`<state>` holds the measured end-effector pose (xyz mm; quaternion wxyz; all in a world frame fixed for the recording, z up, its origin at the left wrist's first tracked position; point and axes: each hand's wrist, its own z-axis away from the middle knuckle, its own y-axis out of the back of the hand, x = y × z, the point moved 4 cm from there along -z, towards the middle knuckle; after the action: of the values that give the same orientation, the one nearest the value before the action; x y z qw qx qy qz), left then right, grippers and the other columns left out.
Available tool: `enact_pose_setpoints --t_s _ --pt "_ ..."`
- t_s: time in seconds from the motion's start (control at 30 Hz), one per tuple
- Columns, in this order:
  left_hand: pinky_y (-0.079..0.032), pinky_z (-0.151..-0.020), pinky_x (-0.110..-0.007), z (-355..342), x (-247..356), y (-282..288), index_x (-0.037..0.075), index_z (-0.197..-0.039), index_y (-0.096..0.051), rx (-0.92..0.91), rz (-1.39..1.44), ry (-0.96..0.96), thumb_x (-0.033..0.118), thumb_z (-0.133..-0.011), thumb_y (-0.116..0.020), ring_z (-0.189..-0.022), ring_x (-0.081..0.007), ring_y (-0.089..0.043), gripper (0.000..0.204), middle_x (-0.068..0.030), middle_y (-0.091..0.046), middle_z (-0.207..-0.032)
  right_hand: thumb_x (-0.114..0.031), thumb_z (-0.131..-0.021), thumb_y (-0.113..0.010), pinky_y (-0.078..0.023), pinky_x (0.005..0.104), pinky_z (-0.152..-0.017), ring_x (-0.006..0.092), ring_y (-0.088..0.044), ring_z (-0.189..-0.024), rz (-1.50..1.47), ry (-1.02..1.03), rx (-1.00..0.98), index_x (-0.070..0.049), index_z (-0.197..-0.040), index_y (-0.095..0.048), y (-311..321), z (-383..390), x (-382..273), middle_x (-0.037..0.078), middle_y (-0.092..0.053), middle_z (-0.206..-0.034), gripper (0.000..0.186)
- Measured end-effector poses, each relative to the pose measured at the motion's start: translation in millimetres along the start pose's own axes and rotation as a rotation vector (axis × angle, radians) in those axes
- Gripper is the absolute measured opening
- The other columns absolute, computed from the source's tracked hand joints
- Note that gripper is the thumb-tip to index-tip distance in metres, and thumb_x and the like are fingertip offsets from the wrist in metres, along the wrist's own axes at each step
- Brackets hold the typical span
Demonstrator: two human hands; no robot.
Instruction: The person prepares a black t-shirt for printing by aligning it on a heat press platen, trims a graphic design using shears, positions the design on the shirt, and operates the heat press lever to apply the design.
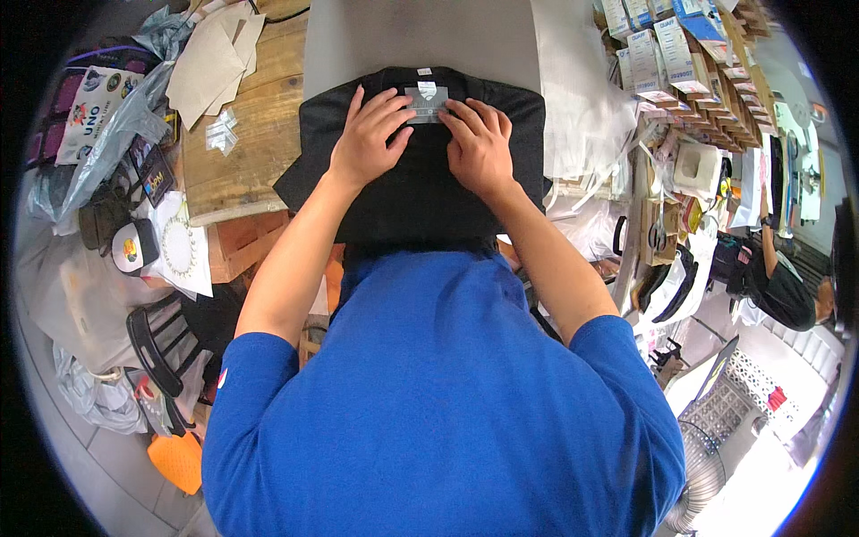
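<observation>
A black garment (403, 192), seemingly a shirt, lies over a grey board with its collar away from me. A small clear plastic piece with markings, like a short ruler (431, 115), rests flat just below the neckline, over or against a white label (428, 89). My left hand (371, 134) lies palm down with fingers spread, its fingertips at the left end of the clear piece. At the right end, the fingertips of my right hand (480, 148) press down, fingers stretched and slightly bent. Neither hand is closed around anything.
The grey board (420, 36) runs away from me. Left of it is a wooden table (242, 166) with beige sheets (210, 67). Stacked boxes (662, 58) stand at the far right. A black chair (161, 349) is at the left. Another person (787, 291) is at the right edge.
</observation>
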<state>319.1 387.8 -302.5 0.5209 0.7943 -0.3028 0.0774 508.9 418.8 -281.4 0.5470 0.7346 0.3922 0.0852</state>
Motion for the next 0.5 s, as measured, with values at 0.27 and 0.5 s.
enact_pose_setpoints --t_s 0.27,0.5 --pt "-0.027 -0.117 -0.056 -19.5 -18.0 -5.7 0.011 -0.115 -0.067 0.001 -0.01 -0.015 0.014 -0.086 -0.071 -0.131 -0.0255 -0.053 0.03 -0.0042 -0.063 -0.132 -0.006 -0.078 -0.063 -0.035 0.049 -0.107 0.0284 -0.054 -0.125 -0.005 0.018 0.046 -0.013 -0.116 -0.069 -10.4 -19.1 14.2 0.005 -0.062 -0.131 0.039" --pt "-0.038 -0.102 -0.047 -72.5 -31.5 3.4 0.014 -0.104 -0.065 -0.028 -0.217 -0.01 0.019 -0.073 -0.076 -0.121 -0.0269 -0.054 0.033 -0.0032 -0.064 -0.117 -0.011 -0.074 -0.067 -0.037 0.0544 -0.103 0.0306 -0.052 -0.125 -0.089 -0.209 -0.086 -0.016 -0.1 -0.071 -15.0 -75.1 40.2 0.007 -0.059 -0.129 0.027"
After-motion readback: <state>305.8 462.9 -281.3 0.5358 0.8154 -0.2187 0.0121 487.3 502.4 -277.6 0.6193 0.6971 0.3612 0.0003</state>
